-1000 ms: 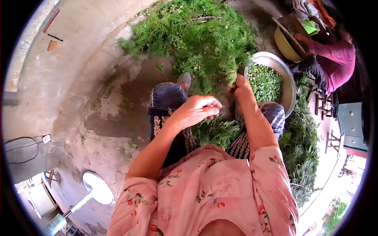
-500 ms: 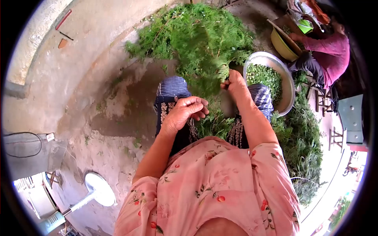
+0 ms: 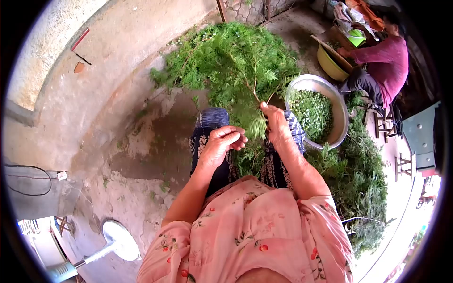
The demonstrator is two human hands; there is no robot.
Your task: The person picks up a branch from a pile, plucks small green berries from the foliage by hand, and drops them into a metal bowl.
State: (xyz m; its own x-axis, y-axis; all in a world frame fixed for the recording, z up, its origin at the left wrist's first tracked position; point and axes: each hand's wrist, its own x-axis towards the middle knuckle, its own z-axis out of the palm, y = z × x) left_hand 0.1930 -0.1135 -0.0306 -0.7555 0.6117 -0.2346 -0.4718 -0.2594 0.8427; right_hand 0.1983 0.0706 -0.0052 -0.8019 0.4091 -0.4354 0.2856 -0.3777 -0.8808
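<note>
My right hand [image 3: 277, 121] is closed round the stem of a leafy green branch [image 3: 255, 89], whose fronds spread up and forward over a green pile. Left of it, my left hand [image 3: 224, 144] hovers above my knees with its fingers curled together; whatever lies between the fingertips is too small to make out. A heap of cut greenery [image 3: 203, 59] lies on the floor ahead. Just right of my right hand is a metal basin [image 3: 343, 118] with many small green pieces [image 3: 311, 111] inside.
Another person [image 3: 387, 63] in a pink top sits at the upper right beside a yellow-green tub [image 3: 330, 66]. More greenery [image 3: 361, 188] lies along my right side. A white fan [image 3: 121, 240] stands at the lower left, and small stools [image 3: 385, 123] are at the right.
My right hand has moved down and slightly left with the branch, which now points more forward. The view has shifted a little. My left hand remains curled.
</note>
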